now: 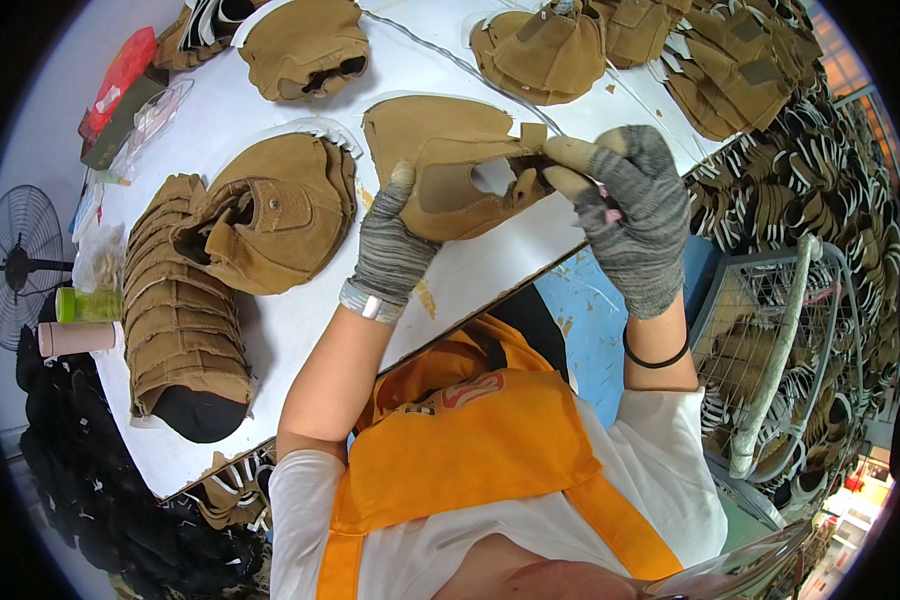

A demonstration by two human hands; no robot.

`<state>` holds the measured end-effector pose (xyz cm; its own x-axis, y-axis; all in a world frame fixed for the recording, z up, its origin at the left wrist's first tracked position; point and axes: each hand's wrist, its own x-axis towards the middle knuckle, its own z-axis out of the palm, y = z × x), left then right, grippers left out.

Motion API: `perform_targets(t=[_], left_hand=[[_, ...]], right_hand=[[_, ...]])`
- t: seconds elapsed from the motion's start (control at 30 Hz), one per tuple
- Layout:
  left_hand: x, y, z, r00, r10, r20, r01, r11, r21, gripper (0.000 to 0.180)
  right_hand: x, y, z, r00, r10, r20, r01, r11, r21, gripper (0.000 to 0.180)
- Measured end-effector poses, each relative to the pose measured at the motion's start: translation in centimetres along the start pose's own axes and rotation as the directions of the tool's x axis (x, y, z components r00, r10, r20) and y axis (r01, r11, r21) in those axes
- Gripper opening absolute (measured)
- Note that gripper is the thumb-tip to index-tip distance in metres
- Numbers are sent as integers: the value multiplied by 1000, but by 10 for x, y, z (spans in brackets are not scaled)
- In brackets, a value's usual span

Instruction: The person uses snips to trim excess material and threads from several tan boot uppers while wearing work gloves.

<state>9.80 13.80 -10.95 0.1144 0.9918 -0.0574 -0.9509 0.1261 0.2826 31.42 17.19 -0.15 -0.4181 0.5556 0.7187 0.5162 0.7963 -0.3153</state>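
Observation:
A brown suede shoe upper with a wide opening hangs between my hands over the white table. My left hand, in a grey knit glove with bare fingertips, grips its left end, thumb on top. At its right end, my right hand, gloved the same way, pinches a small strap or edge between thumb and forefinger. Something small and pinkish shows in the curled right palm; what it is I cannot make out. Left of my hands lie more stitched uppers and a long overlapping row of brown pieces.
More brown uppers lie along the far side of the white table, with a cord between them. A wire cart and heaped uppers are at right. A green container and fan stand left.

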Motion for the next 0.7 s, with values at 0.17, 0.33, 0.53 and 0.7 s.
perform_targets(t=[0.17,0.33,0.53,0.7], left_hand=[[-1,-3,3,999,45,-11,-42,982,185,62],[-4,-3,4,997,71,-39,-61,974,219,61],[-4,-5,8,989,143,-25,-127,935,331,60],[-2,-1,6,985,147,-94,-118,958,261,55]], right_hand=[[8,-3,-6,986,-26,164,45,993,-112,41],[7,5,-7,963,-81,259,139,967,-215,37],[-7,16,4,974,89,209,-125,978,164,20],[-17,21,-2,891,407,200,-447,715,538,17]])
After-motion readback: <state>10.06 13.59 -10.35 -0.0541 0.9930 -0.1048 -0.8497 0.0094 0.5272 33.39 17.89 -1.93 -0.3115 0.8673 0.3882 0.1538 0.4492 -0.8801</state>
